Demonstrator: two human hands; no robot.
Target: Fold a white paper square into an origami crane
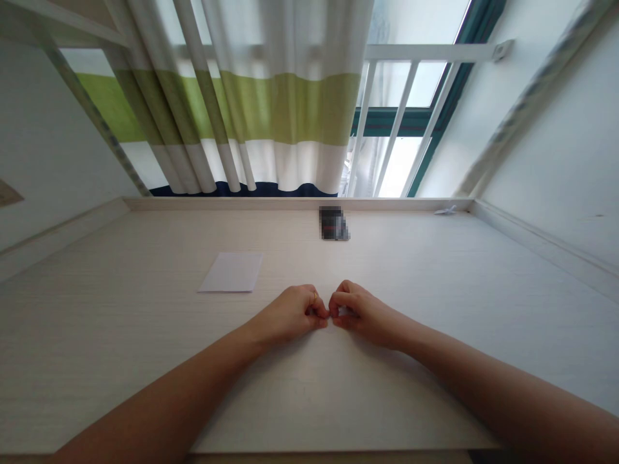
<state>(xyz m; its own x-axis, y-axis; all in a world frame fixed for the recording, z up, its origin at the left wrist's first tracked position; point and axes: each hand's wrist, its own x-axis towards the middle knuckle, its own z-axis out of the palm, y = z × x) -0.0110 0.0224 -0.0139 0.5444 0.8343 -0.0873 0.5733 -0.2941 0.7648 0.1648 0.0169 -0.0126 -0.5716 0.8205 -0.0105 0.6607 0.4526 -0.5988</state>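
My left hand (pixel 302 308), with a ring on one finger, is closed in a pinch low over the pale wooden tabletop (pixel 309 399). Opposite it, my right hand (pixel 352 309) is pinched too, its fingertips almost meeting those of the left. Whatever lies between the fingers is hidden or too small to name; a sliver of something whitish shows inside the right hand's curl. Left of the hands and farther back lies a square of white paper (pixel 232 272), flat on the table.
A dark pixelated object (pixel 333 223) sits near the table's back ledge (pixel 271 204). In the far right corner is a small white folded-looking piece (pixel 445 210). Beyond the ledge are a striped curtain (pixel 300 109) and a white railing (pixel 430 53); walls border both sides.
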